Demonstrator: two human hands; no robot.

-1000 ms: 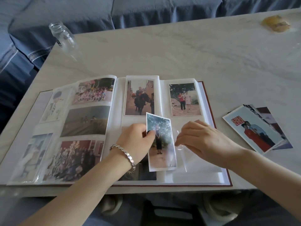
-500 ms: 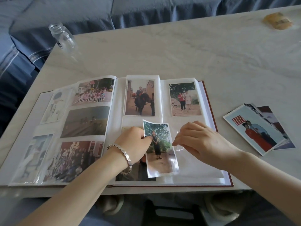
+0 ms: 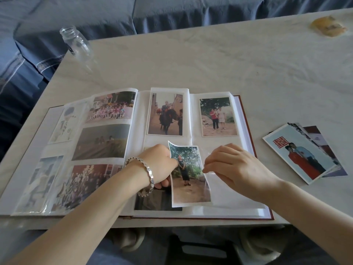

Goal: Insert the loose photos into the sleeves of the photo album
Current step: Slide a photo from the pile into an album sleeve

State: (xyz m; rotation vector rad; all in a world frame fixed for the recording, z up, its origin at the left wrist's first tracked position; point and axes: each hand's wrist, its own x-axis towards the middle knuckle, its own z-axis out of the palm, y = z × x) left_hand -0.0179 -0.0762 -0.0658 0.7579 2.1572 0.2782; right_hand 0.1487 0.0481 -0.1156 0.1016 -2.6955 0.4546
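Glass first: a clear jar [image 3: 76, 42] sits on the pale surface [image 3: 210, 64], past the far left corner of the photo album [image 3: 139, 121]. The album lies open in front of us, with pictures in the sleeves on both pages. On the near half of the album's right page, our left hand [image 3: 158, 165], with a silver bracelet [image 3: 146, 175] at the wrist, pinches the left edge of a loose photo [image 3: 188, 178] of a person under trees. The photo lies on that page, partly over a dark picture [image 3: 152, 199], and its far left corner curls up. Just right of it, our right hand [image 3: 235, 167] pinches the edge of a clear sleeve [image 3: 219, 192] with curled fingers. Right of the album, near it but not touching, lies a small pile of loose photos [image 3: 303, 152].
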